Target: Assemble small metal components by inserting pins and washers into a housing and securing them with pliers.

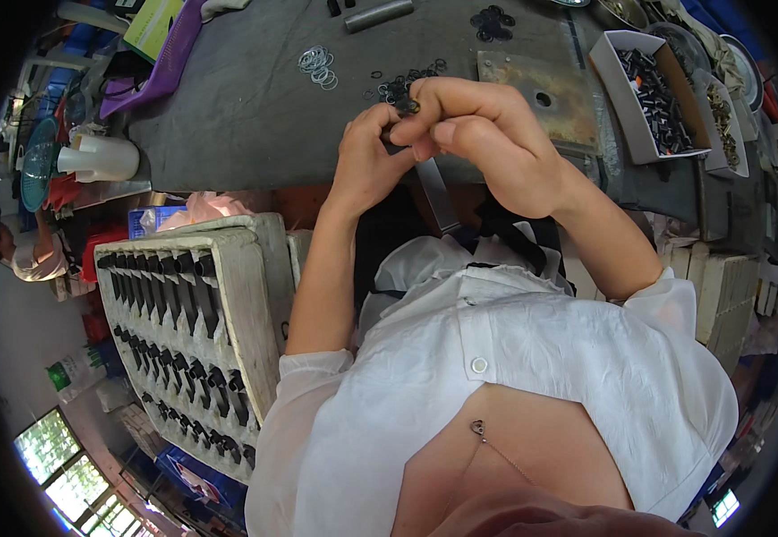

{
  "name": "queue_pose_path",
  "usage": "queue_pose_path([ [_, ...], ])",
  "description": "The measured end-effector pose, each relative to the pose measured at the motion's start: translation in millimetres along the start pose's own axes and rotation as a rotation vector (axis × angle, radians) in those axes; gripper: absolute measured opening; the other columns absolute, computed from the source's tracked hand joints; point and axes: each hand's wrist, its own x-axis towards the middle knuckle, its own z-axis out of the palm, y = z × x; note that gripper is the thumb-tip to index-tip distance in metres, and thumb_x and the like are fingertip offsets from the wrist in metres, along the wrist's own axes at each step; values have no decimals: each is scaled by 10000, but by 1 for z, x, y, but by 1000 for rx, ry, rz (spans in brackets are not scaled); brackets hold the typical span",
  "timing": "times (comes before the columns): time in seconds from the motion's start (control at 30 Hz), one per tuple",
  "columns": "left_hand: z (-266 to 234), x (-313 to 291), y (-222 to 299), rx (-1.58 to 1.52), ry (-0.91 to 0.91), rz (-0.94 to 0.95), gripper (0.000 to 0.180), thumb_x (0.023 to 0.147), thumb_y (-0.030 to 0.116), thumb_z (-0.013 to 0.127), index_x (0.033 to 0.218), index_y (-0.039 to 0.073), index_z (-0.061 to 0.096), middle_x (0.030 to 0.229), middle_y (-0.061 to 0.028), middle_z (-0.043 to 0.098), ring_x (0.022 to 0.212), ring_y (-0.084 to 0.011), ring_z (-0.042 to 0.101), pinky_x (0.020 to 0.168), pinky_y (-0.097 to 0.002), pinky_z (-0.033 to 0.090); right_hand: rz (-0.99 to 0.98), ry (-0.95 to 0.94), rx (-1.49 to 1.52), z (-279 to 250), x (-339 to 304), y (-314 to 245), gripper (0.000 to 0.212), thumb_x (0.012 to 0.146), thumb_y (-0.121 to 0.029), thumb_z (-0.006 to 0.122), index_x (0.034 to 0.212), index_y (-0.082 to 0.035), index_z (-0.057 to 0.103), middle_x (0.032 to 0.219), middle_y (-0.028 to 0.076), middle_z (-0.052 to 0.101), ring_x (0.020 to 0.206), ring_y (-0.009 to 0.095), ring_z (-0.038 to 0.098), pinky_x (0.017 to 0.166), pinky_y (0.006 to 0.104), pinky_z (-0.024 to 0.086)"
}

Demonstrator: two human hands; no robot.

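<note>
My left hand point(366, 166) is closed around a part with a dark round end point(407, 106) and a long flat grey blade point(438, 195) that hangs below the table edge. My right hand point(496, 134) pinches at the dark end, thumb and forefinger together. Whether a small ring sits between those fingers is hidden. Just beyond the fingertips lies a loose pile of black rings point(411, 82). Farther left on the dark table is a cluster of thin silver rings point(318, 67).
A foam tray point(268, 313) of black flat-bladed parts stands at my left. On the table are a purple basket point(171, 64), a metal cylinder point(380, 15), a metal plate point(577, 121) with a hole and a white box point(605, 79) of small black pieces. Another person point(35, 259) is at far left.
</note>
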Motion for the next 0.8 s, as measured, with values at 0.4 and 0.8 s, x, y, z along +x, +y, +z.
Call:
queue_pose_path([
  [0.4,-10,-3,11,84,-72,-34,345,623,105,792,924,35,639,843,-36,607,835,-152,555,780,-278,427,3,290,146,-32,-19,14,263,818,-84,412,865,46,635,814,35,574,711,87,540,642,225,398],
  [0.8,-13,3,20,105,-124,-42,363,611,137,804,926,64,640,822,-26,586,815,-185,511,753,-300,406,106,368,263,-41,-11,9,285,830,-169,443,879,52,617,804,90,603,701,117,536,660,261,410],
])
